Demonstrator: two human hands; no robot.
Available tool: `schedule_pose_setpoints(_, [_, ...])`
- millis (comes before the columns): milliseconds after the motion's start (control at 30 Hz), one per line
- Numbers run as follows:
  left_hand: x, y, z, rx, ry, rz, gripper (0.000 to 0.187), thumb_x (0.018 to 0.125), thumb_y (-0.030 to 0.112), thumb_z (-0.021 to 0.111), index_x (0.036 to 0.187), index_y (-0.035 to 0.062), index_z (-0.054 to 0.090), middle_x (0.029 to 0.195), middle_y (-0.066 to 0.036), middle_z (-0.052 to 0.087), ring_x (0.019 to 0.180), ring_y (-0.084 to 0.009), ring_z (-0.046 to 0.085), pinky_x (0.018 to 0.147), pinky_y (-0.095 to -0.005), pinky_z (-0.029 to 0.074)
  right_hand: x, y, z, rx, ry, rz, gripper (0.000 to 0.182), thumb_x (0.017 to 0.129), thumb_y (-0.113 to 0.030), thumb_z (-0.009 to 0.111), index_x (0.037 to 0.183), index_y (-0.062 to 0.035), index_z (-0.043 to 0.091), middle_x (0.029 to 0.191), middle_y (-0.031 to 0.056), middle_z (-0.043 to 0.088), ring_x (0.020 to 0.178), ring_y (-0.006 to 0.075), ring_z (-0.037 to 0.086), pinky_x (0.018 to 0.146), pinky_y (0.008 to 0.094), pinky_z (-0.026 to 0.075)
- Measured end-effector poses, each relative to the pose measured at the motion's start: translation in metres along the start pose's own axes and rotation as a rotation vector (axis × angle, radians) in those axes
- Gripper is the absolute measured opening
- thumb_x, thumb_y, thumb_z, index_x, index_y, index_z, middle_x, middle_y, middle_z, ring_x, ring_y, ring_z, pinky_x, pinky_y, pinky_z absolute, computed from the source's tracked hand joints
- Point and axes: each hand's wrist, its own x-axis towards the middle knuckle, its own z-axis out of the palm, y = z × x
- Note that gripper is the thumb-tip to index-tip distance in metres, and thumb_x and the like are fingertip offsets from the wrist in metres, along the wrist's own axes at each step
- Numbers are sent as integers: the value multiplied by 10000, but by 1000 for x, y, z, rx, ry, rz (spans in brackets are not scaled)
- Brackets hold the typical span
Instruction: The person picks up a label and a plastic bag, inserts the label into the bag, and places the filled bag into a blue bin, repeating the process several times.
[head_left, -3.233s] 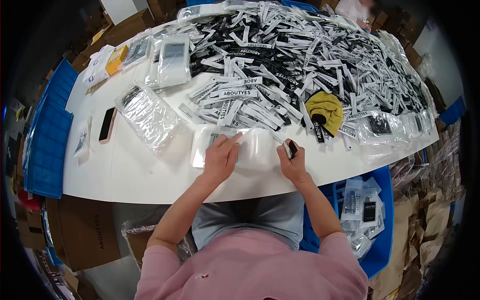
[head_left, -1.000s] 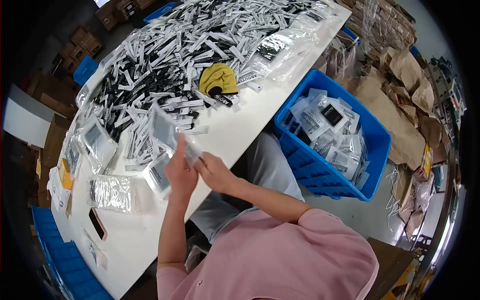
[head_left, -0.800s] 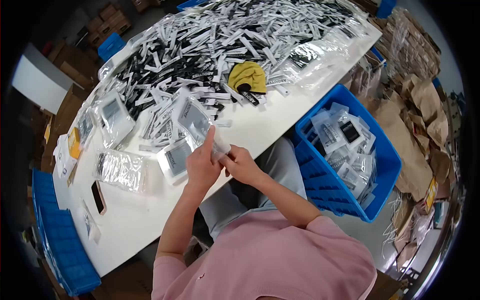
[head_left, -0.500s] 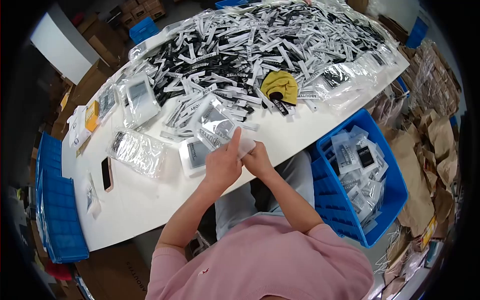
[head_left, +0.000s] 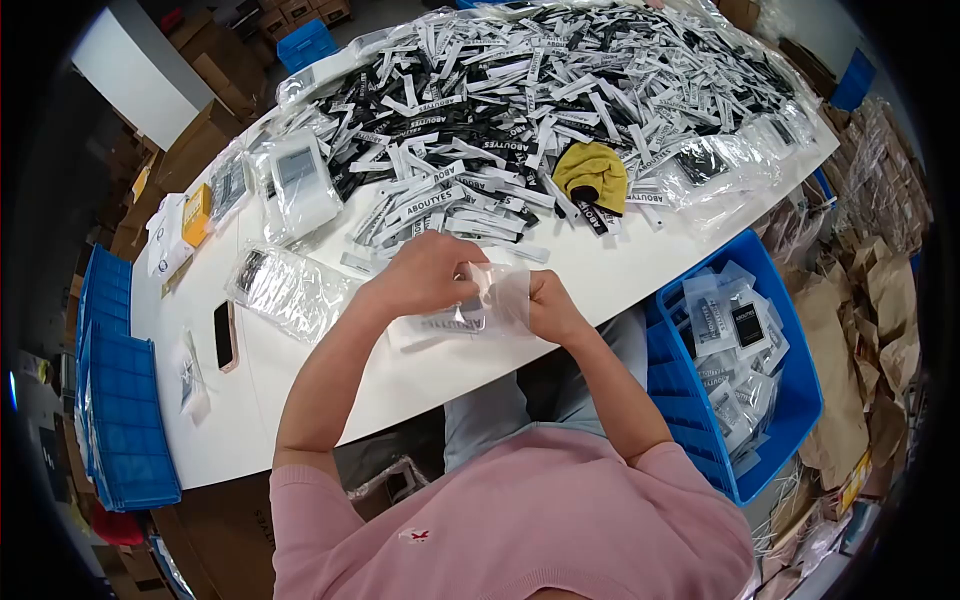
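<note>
A clear plastic bag (head_left: 507,300) is stretched between my hands at the front edge of the table. My right hand (head_left: 553,308) is closed on its right end. My left hand (head_left: 430,275) is at the other end, with fingers bent and pinching the plastic; the fingertips are partly hidden. A grey printed piece shows through the film near the left fingers. Under the bag lies part of a stack of flat clear bags (head_left: 415,330), mostly covered by hand and film. Just beyond are black and white strips (head_left: 430,203) printed ABOUTYES.
A large heap of strips (head_left: 480,100) covers the back, with a yellow cloth roll (head_left: 592,178) at its edge. On the left lie a phone (head_left: 225,336) and plastic packs (head_left: 295,290). A blue crate (head_left: 790,420) of bagged pieces stands to the right.
My left hand has moved up and over the left end of the bag, its index finger no longer pointing along it. The bag has turned more level. The view has shifted slightly.
</note>
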Motion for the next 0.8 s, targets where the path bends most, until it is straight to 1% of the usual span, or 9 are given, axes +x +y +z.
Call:
schedule_pose_setpoints(33, [0,-2,-1,0,-3,-1,187,665,73,630,840,15,658,661,-112,612,592,-230,579,584,-292,463,1,1,-2,116,-26,110,142,838,-86,544,869,0,652,709,22,623,629,62,535,584,244,445])
schedule_pose_setpoints(100, [-1,-8,-4,-45,2,-135,132,683,76,629,789,-1,647,621,-70,601,540,-133,523,521,-271,416,1,5,-7,171,-19,63,149,841,-112,552,854,1,649,687,27,614,608,63,523,559,244,434])
schedule_pose_setpoints(133, [-2,-14,-1,-49,3,-139,132,683,76,629,789,-1,647,621,-70,601,540,-133,523,521,-271,416,2,5,-7,225,-15,16,163,845,-137,560,839,2,645,665,32,606,587,65,512,534,243,422])
schedule_pose_setpoints(200, [-5,-23,9,-289,-35,-238,129,737,105,640,730,-22,617,570,-27,550,532,-62,440,488,-249,377,0,-1,2,32,23,4,172,838,-156,576,812,3,636,641,44,590,575,66,497,520,247,411])
schedule_pose_setpoints(333, [-18,-22,33,-474,31,-187,267,826,160,630,657,-35,561,533,19,452,535,-39,364,455,-255,318,2,1,7,-339,-21,-97,208,817,-183,615,741,10,607,589,74,552,536,95,482,500,260,391])
schedule_pose_setpoints(433, [-28,-26,45,-390,104,-186,245,833,158,626,679,-28,582,522,19,422,545,-37,354,456,-244,315,-1,-4,14,-450,-57,-24,230,796,-185,639,717,20,571,588,104,538,519,143,492,504,298,391])
schedule_pose_setpoints(567, [-41,-36,47,-490,133,-375,156,803,114,628,699,0,615,538,-29,488,526,-81,446,474,-270,362,-7,-5,14,-313,-57,-90,219,793,-161,630,697,14,539,607,125,541,525,229,515,508,350,397])
schedule_pose_setpoints(667, [-48,-32,49,96,359,103,30,713,79,628,704,61,650,701,-97,619,657,-288,574,577,-391,455,-7,2,14,-602,-157,-186,184,791,-136,615,700,1,534,643,146,548,574,291,534,536,385,415])
schedule_pose_setpoints(800, [-41,-21,55,364,153,192,57,732,117,617,691,90,647,685,-66,603,677,-271,585,621,-380,469,-8,-2,19,-664,-99,-283,106,795,-103,597,744,-13,575,678,143,567,630,320,548,559,371,438])
